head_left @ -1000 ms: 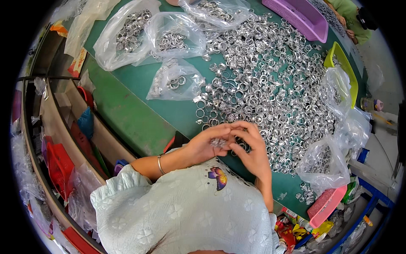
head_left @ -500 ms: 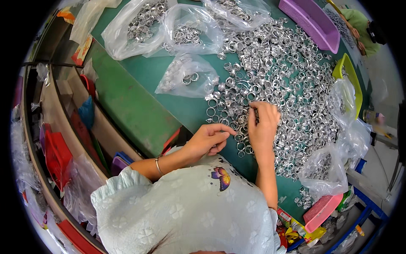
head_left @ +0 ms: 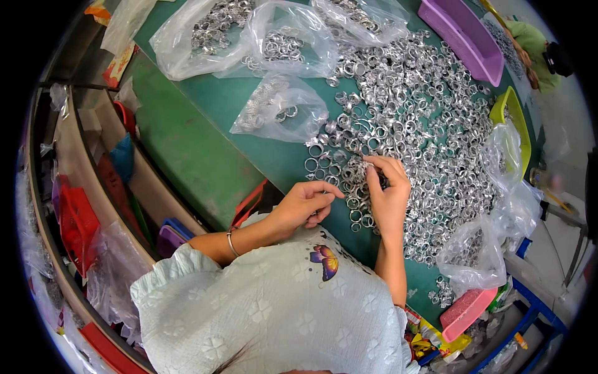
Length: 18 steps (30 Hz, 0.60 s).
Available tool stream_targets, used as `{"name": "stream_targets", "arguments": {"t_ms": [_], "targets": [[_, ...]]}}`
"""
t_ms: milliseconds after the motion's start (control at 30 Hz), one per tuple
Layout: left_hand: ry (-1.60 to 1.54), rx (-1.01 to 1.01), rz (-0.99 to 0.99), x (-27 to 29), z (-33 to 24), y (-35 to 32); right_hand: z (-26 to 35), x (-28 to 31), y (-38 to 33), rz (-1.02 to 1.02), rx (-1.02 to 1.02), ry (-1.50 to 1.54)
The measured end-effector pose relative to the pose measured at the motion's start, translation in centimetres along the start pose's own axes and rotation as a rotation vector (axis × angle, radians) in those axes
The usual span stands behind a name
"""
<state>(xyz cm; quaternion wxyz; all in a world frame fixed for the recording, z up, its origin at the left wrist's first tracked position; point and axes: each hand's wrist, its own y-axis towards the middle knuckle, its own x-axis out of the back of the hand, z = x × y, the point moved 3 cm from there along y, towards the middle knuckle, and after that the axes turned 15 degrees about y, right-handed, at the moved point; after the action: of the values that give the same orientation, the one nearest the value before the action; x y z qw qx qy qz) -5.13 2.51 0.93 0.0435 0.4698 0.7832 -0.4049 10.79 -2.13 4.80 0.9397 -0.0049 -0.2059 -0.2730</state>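
A broad heap of silver-coloured metal rings point(head_left: 430, 124) lies across the green table point(head_left: 212, 118). At its near left edge my right hand point(head_left: 390, 190) reaches in, thumb and forefinger pinched on a ring point(head_left: 359, 163); other rings around the fingertips make its outline hard to separate. To the left, my left hand point(head_left: 305, 202) hovers by the table edge close to the nearest rings. Its forefinger points toward the heap, the other fingers curl loosely, and nothing shows between them. A bracelet point(head_left: 232, 244) circles the left wrist.
Clear plastic bags point(head_left: 283, 118) with rings stand beyond my hands; another bag point(head_left: 470, 249) lies at right. Purple point(head_left: 464, 37), yellow-green point(head_left: 523, 134) and pink point(head_left: 467, 315) baskets line the table's edges. Shelves with a red basket point(head_left: 78, 224) rise at left. Another person point(head_left: 536, 53) is at far right.
My right hand has drawn slightly toward me, its thumb and forefinger now pinched at the rings. My left hand has barely moved. The whole view has shifted slightly.
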Motion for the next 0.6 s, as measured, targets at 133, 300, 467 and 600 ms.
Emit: {"name": "stream_targets", "arguments": {"t_ms": [133, 300, 467, 600], "targets": [[0.005, -0.021, 0.062, -0.3, 0.1, 0.3, 0.2, 1.5, -1.1, -0.020, -0.108, 0.125], [0.031, -0.016, 0.072, -0.4, 0.4, 0.3, 0.2, 2.5, -2.1, -0.051, -0.088, 0.082], [0.078, -0.039, 0.076, -0.9, -0.2, 0.2, -0.4, 2.1, -3.5, -0.123, -0.255, 0.382], [0.090, -0.042, 0.089, -0.9, -0.1, 0.2, 0.2, 1.9, -2.9, -0.030, 0.041, -0.167]]}}
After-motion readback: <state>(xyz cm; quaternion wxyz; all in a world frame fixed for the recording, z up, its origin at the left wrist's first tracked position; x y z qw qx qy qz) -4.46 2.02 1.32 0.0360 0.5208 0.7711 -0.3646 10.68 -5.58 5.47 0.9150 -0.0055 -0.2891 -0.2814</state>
